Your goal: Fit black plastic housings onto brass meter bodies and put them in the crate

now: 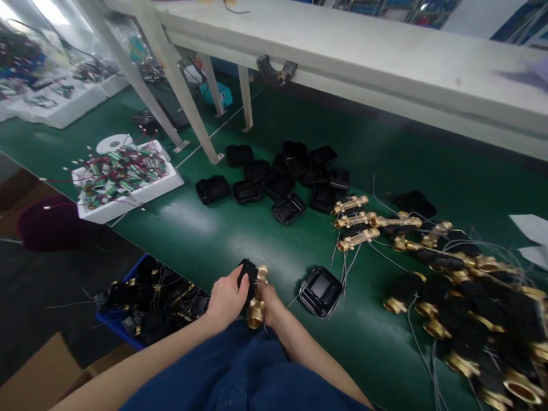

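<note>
At the near edge of the green counter, the left hand has its fingers curled tight around a black cap that sits on a brass fitting. The right hand has its fingers wrapped around the fitting. A black case lies just to the right.

Dim, greenish light lies across the dark green bench mat, while the top-left corner burns out to white glare. A soft sheen pools on the mat beside the white foam tray. The long white overhead shelf throws deep shadow beneath itself and bows with lens distortion. There are glints on the brass threaded fitting, and the glossy black plastic covers lose detail. The right edge smears into blur.
</note>
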Demonstrator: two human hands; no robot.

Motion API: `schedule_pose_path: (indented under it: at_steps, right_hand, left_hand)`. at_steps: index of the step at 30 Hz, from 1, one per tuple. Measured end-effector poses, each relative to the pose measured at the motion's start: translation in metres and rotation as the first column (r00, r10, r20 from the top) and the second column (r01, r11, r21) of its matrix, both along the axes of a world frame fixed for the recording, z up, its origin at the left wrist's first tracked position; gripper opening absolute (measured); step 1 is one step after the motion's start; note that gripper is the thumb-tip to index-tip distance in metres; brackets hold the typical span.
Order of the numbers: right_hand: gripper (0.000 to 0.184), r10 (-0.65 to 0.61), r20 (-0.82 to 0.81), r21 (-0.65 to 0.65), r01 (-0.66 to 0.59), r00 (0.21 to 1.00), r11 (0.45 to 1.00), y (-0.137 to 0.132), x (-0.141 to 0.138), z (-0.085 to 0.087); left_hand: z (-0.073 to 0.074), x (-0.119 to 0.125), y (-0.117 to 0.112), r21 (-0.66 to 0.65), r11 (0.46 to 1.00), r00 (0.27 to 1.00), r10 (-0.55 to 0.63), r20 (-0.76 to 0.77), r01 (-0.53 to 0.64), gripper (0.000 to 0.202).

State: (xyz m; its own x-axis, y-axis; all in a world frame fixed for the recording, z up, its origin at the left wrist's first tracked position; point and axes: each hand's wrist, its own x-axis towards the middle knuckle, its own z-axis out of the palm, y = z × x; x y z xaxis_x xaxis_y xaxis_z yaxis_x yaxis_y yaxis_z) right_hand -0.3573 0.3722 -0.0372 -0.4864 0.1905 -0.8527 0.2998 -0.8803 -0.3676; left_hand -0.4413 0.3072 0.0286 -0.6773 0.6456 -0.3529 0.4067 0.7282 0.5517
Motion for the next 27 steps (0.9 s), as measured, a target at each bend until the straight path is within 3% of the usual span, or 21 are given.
schedule_pose_path:
  at_steps: [4,9,11,13,15,16,18,19,22,24,25,27]
  right_hand:
    - [0.024,-0.109,0.031,-0.137,0.112,0.994,0.984,0.009,0.01,-0.001]
    - [0.032,-0.133,0.064,-0.221,0.144,0.989,0.965,0.019,0.006,-0.001]
    - [0.038,-0.047,0.029,-0.192,0.051,0.998,0.98,0.024,0.012,0.005]
    - [0.051,0.232,-0.037,-0.092,-0.234,0.972,0.968,0.029,0.029,0.018]
    - [0.059,0.558,-0.065,0.067,-0.554,0.827,0.83,0.038,0.048,0.038]
    - [0.054,0.634,-0.076,0.164,-0.618,0.769,0.769,0.044,0.054,0.05]
    - [0.049,0.662,-0.052,0.355,-0.606,0.748,0.712,0.053,0.048,0.075]
    - [0.048,0.694,-0.033,0.461,-0.605,0.719,0.649,0.054,0.037,0.088]
    - [0.048,0.855,0.028,0.697,-0.623,0.518,0.355,0.028,-0.019,0.126]
    - [0.048,0.929,0.063,0.762,-0.619,0.365,0.191,-0.005,-0.055,0.147]
    - [0.048,0.947,0.071,0.77,-0.62,0.315,0.148,-0.021,-0.069,0.155]
    - [0.047,0.966,0.048,0.753,-0.645,0.255,0.133,-0.048,-0.092,0.167]
  left_hand:
    - [0.006,0.014,0.026,-0.171,0.979,0.987,-0.132,-0.093,0.114,0.049]
    - [0.008,0.006,0.061,-0.234,0.96,0.974,-0.187,-0.128,0.153,0.044]
    - [0.002,-0.01,0.062,-0.162,0.982,0.991,-0.108,-0.083,0.093,0.041]
    - [-0.007,-0.028,0.048,-0.021,1.0,0.998,0.001,0.061,0.0,0.04]
    - [-0.017,-0.04,0.021,0.122,0.989,0.971,0.057,0.234,-0.087,0.04]
    - [-0.02,-0.042,0.005,0.176,0.977,0.953,0.063,0.296,-0.119,0.041]
    - [-0.02,-0.039,-0.024,0.247,0.954,0.951,0.091,0.296,-0.169,0.042]
    - [-0.017,-0.035,-0.036,0.291,0.943,0.966,0.094,0.242,-0.164,0.044]
    - [0.005,-0.03,-0.065,0.413,0.91,0.998,-0.022,-0.054,0.042,0.057]
    - [0.025,-0.036,-0.087,0.426,0.885,0.981,-0.163,-0.101,0.191,0.034]
    - [0.034,-0.041,-0.099,0.415,0.885,0.977,-0.202,-0.072,0.213,0.022]
    - [0.051,-0.055,-0.128,0.391,0.906,0.985,-0.174,-0.008,0.163,0.023]
